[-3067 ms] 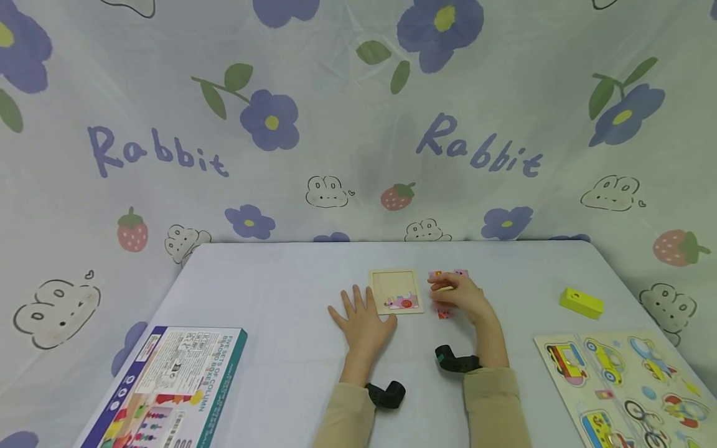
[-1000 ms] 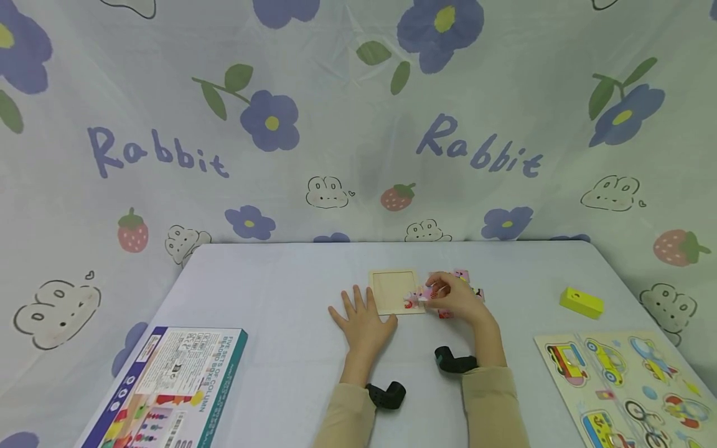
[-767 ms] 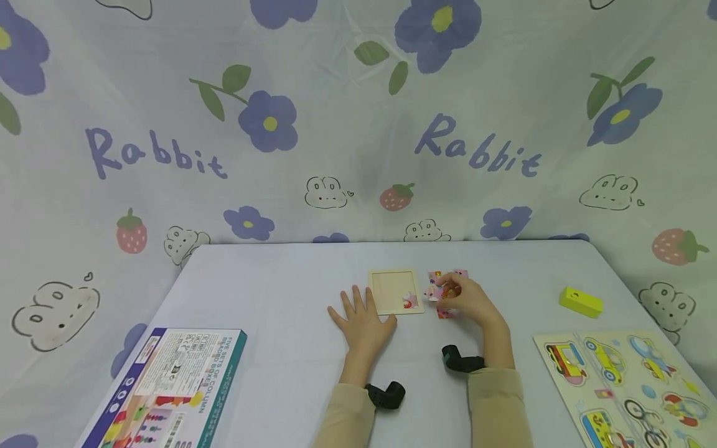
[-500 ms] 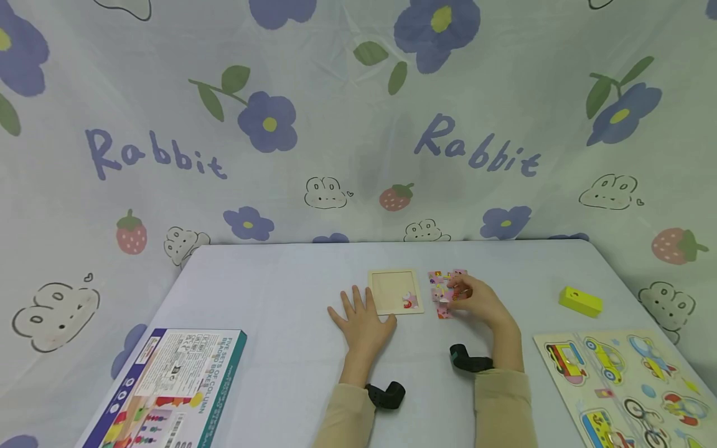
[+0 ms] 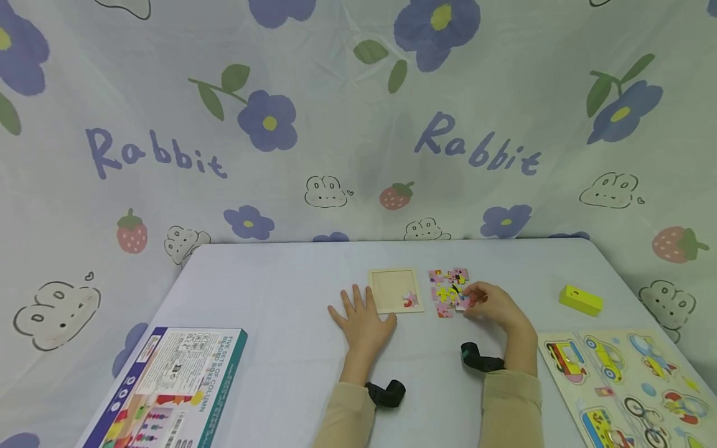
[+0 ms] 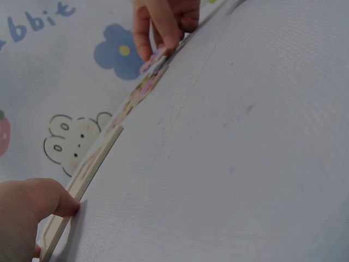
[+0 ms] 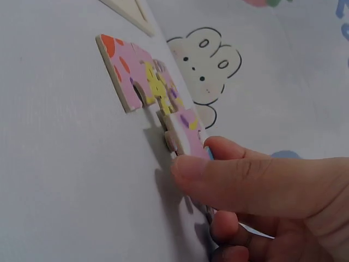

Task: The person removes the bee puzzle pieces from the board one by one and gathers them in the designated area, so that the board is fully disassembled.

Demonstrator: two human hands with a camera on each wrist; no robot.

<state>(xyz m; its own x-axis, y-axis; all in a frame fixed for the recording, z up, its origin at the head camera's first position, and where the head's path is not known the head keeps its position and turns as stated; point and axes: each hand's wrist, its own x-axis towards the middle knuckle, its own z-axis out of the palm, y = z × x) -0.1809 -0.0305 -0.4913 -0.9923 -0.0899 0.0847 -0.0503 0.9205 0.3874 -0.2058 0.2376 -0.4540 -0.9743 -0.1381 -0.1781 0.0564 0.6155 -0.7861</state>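
My left hand lies with fingers spread on the white table, at the lower left of a shallow wooden puzzle tray. In the left wrist view its thumb touches the tray's edge. One pink-and-white puzzle piece sits in the tray's lower right corner. Right of the tray lie several pink and yellow puzzle pieces, close together. My right hand pinches a pink puzzle piece between thumb and fingers, slightly above the table at the right of the group. Its far end is hidden by the fingers.
A boxed toy set lies at the front left. At the right are a yellow block and a wooden vehicle puzzle board. A printed curtain hangs behind the table's back edge.
My right hand has lifted part of the pink strip from the tray and carried it right, past the loose pieces. One piece stays in the tray's corner. My left hand has not moved.
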